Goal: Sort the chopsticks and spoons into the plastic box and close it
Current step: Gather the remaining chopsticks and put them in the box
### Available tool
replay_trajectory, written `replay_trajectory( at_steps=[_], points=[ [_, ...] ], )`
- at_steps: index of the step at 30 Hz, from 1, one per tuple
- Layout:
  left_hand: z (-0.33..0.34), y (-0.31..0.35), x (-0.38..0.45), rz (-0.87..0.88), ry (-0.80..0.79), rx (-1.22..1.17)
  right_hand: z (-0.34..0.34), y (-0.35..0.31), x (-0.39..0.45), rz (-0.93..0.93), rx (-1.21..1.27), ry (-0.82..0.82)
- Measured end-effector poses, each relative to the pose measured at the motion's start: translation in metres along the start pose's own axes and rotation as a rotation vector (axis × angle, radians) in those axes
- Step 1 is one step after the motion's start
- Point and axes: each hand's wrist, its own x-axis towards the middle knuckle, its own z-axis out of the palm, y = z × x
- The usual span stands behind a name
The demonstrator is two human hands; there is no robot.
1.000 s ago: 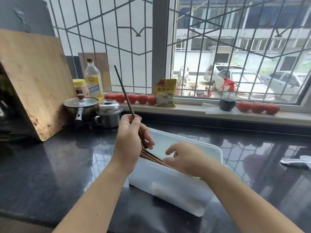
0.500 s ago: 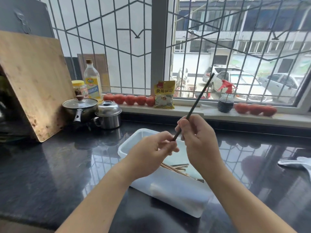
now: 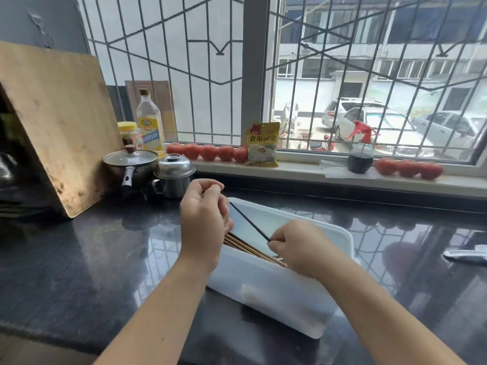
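Since the frame half a second ago, the dark chopstick (image 3: 249,222) has been lowered from its raised, window-pointing position and is now held slanted over the open plastic box (image 3: 274,293). Its lower end is pinched by the right hand (image 3: 297,246), with the fingers curled round it; its upper end lies at the left hand (image 3: 204,219), whose fingers are curled, though whether that end is actually gripped cannot be told. A bundle of brown chopsticks (image 3: 253,250) is seen lying inside the box, along its near wall and beneath both hands. The box is set on the dark worktop (image 3: 79,259), its lid not fitted. Two lidded pots (image 3: 152,171) and a wooden cutting board (image 3: 52,122) are noted at the far left, tomatoes (image 3: 208,152) on the window sill.
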Motion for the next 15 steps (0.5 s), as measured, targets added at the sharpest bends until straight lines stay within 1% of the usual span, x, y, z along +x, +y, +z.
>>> replay_trajectory(
  at_steps=[3, 5, 8, 11, 12, 13, 15],
  points=[
    [0.0, 0.0, 0.001, -0.017, -0.012, 0.032, 0.001, -0.001, 0.0, -0.003, -0.022, -0.052],
    [0.001, 0.0, 0.002, -0.028, -0.019, 0.057, 0.0, -0.001, 0.001, 0.002, -0.004, -0.005],
    [0.003, -0.001, 0.002, -0.023, -0.036, 0.099, -0.004, -0.002, 0.001, -0.029, 0.023, 0.156],
    [0.004, -0.003, 0.0, 0.003, -0.068, 0.183, -0.005, -0.004, -0.002, -0.093, 0.038, 0.231],
    [0.004, -0.003, 0.0, 0.013, -0.086, 0.227, -0.005, -0.004, -0.002, -0.114, 0.057, 0.28],
    [0.004, -0.004, 0.0, 0.022, -0.108, 0.278, -0.006, -0.006, -0.002, -0.137, 0.088, 0.352],
    [0.008, -0.001, -0.003, 0.072, -0.152, 0.399, -0.009, -0.009, -0.004, -0.195, 0.198, 0.547]
  ],
)
